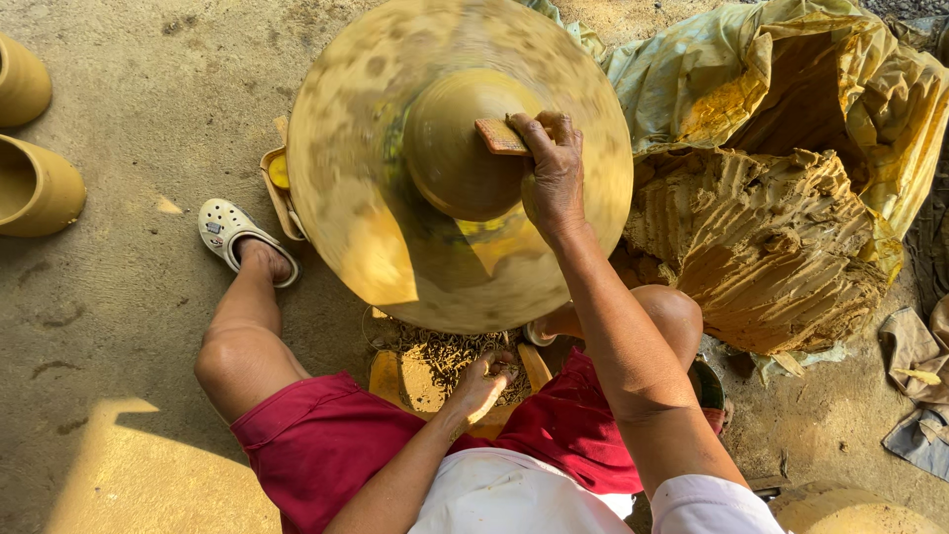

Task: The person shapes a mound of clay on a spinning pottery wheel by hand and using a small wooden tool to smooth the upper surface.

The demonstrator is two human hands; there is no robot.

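While wheel (376,227) blurs, right hand (552,178) presses scraper (501,136)

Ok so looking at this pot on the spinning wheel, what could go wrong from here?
The right hand presses a small wooden rib against the clay pot on the blurred, apparently spinning wheel; uneven pressure could gouge or push the pot off centre. The left hand is low beside the wheel's edge and might get clipped.

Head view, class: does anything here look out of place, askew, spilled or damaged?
Nothing looks damaged or spilled. The right hand presses a small wooden tool against the clay pot on the blurred wheel. The clay heap has a rough gouged face, and its yellow plastic sheet lies crumpled open.
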